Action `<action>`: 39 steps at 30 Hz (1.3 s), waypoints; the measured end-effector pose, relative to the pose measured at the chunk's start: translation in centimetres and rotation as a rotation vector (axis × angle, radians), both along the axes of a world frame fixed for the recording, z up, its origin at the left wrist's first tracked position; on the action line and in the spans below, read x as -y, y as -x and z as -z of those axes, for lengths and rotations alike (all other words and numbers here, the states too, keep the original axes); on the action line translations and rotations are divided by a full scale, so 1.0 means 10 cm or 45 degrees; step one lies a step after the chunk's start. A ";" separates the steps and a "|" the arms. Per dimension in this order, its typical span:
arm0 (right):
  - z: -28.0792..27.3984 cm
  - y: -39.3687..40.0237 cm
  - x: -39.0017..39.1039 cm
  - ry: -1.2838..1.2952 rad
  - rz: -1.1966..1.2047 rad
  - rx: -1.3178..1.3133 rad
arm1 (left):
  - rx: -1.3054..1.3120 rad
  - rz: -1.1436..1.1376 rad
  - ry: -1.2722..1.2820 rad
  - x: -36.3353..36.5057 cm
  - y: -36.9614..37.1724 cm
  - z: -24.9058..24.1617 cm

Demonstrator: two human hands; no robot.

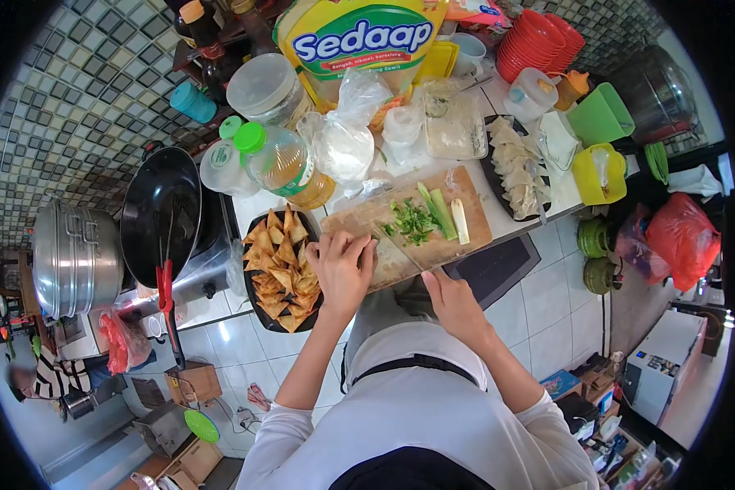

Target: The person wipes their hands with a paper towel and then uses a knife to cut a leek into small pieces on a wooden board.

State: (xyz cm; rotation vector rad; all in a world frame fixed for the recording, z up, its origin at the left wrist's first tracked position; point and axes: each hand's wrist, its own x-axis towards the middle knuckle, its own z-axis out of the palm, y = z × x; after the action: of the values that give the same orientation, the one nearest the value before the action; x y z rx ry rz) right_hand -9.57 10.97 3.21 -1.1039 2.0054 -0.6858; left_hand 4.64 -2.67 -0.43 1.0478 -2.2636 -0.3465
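A wooden cutting board [465,184] lies near the counter's front edge. Chopped greens [413,220] are heaped on it, with green and white stalk pieces [439,211] to their right. My right hand [456,306] is closed round the handle of a knife [406,254], whose blade slants up and left over the board. My left hand [343,265] is at the board's left side, its fingers bent and pressed together near the blade tip; what they hold, if anything, is hidden. Beside my left hand stands a black plate of fried triangular pastries [282,269].
Behind the board are an oil bottle [290,167], a bag of white powder [343,151] and a lidded container [453,126]. A plate of pale folded dumplings [516,163] is at the right. A black wok [162,208] sits at the left. A person in stripes [61,374] is at the far left.
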 end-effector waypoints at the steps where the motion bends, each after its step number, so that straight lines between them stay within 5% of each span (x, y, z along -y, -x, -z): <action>1: 0.00 0.03 0.00 0.005 0.003 -0.004 | 0.009 -0.001 0.016 0.00 0.01 -0.01; 7: 0.04 -0.04 0.00 0.246 -0.033 0.031 | 0.073 -0.005 0.081 -0.04 0.00 -0.04; 39: -0.02 0.02 0.03 -0.058 -0.091 -0.057 | -0.026 -0.044 0.001 0.00 0.01 0.03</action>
State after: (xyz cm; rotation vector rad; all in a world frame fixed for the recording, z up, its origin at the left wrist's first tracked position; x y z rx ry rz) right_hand -9.78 10.68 3.36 -1.1674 1.9986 -0.5802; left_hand 4.56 -2.64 -0.70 1.0769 -2.2247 -0.3399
